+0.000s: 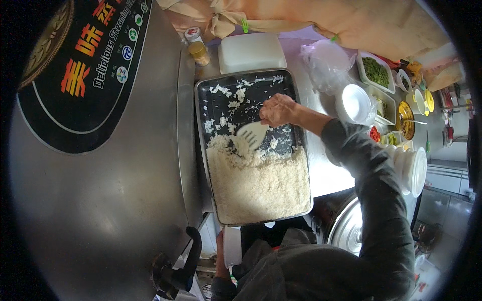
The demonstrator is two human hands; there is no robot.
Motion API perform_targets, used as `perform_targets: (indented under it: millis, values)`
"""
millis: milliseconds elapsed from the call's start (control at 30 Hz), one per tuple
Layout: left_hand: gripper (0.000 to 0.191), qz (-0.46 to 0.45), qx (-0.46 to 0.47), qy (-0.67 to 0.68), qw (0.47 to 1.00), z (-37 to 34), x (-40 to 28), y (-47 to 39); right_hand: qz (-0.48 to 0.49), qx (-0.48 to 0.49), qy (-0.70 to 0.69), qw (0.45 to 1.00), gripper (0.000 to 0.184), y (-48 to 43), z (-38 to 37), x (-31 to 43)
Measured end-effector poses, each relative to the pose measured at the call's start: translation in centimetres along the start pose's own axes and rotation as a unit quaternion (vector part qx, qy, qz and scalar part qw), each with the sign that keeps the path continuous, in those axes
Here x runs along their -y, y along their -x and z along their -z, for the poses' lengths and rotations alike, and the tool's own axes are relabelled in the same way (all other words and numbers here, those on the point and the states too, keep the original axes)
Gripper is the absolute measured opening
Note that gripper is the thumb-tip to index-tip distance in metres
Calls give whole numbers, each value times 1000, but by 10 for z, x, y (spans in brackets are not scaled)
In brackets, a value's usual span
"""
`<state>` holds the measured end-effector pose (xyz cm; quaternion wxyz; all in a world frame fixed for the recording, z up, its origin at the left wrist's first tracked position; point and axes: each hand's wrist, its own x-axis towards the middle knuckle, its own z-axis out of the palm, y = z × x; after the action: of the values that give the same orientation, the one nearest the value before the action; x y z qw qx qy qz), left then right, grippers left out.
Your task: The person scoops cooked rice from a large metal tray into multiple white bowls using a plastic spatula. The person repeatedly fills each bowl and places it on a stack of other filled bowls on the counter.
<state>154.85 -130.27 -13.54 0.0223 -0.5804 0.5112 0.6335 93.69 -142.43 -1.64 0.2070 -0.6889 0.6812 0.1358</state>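
Note:
A dark rectangular baking tray (246,103) holds cooked white rice (260,186). The rice lies as a thick layer in the near half, with scattered clumps over the bare far half. My right hand (278,110) grips a white slotted rice paddle (254,134) by its handle. Its blade touches the ragged edge of the rice layer. Below the tray's near edge, my left hand (220,246) holds a white container (232,246) against its side. The container hides most of the fingers, and its inside cannot be seen.
A steel steaming cabinet (113,188) with a black handle (192,256) borders the tray's left. Behind stand a white box (252,52) and a yellow-capped jar (199,52). Bagged white bowls (354,103) and chopped greens (374,71) are at right, above a round metal lid (346,229).

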Motion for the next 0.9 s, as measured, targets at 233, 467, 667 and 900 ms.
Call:
perform_targets:
  millis: [233, 467, 667, 900]
  values:
    - [37, 48, -8, 41, 998, 9, 4, 62, -242, -123, -26, 962, 25, 23, 9, -129]
    - [36, 82, -17, 51, 995, -3, 2, 65, 1, -10, 16, 1000, 29, -82, 42, -62]
    - [35, 85, -6, 65, 994, -7, -4, 53, 26, -44, -214, 975, 13, -48, 17, 0]
    - [34, 84, -11, 87, 993, -11, -3, 55, -95, -53, 228, 968, 11, -26, 96, -39]
